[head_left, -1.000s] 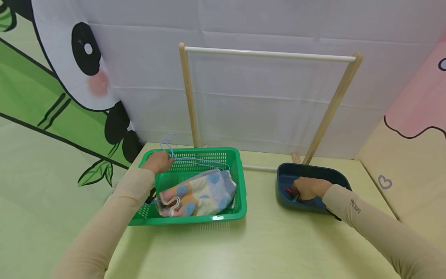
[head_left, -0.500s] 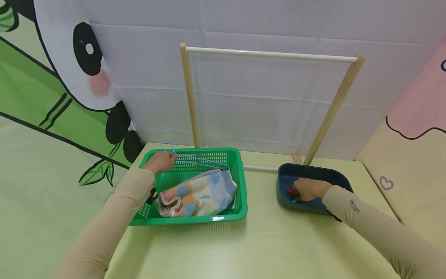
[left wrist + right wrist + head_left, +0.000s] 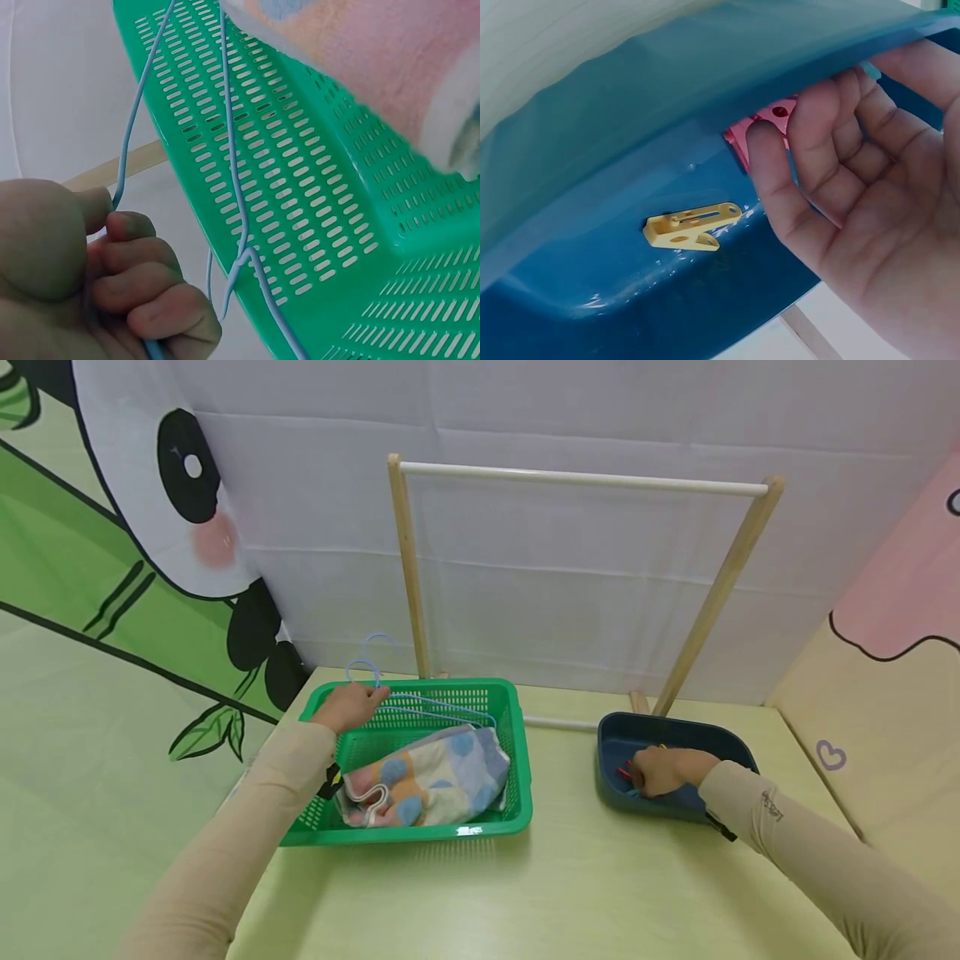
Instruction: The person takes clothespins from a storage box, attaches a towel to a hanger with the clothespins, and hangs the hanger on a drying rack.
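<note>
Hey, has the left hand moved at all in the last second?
Yes, slightly: in the head view, the left hand has shifted rightward along the far rim of the green plastic basket.

I list one pink clothespin (image 3: 759,118), partly covered by my right hand (image 3: 855,180); one light-blue piece (image 3: 871,70) there, mostly hidden; one towel (image 3: 382,60), cropped by the left wrist view's edge; and sleeve lettering (image 3: 771,806), too small to read.

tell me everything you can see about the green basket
The green basket looks plastic, with a broad rim and slotted walls. It stands upright on the table, left in the head view. A folded, spotted towel lies inside. Blue hangers reach along its far wall, at least one gripped by the left hand.
</note>
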{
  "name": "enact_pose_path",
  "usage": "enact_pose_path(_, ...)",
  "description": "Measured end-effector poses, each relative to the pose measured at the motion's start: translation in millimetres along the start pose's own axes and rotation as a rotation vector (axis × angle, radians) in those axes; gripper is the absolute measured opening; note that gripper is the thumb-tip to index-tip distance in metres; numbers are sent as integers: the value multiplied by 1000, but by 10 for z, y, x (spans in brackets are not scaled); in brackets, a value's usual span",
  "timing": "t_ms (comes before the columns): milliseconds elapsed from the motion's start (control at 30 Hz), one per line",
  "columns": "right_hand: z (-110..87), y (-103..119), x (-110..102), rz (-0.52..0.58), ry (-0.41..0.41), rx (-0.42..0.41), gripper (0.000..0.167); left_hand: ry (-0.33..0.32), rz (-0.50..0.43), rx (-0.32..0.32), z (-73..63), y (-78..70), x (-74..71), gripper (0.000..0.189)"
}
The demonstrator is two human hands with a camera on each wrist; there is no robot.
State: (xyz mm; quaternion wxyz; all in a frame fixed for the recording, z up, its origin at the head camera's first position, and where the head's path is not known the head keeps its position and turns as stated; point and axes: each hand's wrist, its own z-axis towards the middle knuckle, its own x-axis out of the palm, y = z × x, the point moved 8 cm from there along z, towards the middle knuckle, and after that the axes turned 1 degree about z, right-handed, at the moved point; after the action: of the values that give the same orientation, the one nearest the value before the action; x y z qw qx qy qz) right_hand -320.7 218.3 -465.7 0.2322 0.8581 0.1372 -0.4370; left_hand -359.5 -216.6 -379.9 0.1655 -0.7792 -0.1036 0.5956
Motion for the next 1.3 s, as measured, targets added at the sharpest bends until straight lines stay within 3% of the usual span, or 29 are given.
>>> enact_pose_path(167,2,9,3,28,3,-3,12,-21,-46,14,7,-9,-26,49)
enact_pose_path(500,-48,73,-32,86,-20,-42,24,-91,-131,68,-36,-70,-89,46)
enact_pose_path(900,-68,61,-149,101,-145,-103,23,-104,-215,138,-18,-105,-175,41)
enact_pose_path(1133,-118,131,-232,118,-217,-187,22,-90,-282,153,-9,-162,-186,36)
enact_pose_path(1300,-133,88,-243,141,-222,-152,21,-111,-283,172,-33,-203,-228,35)
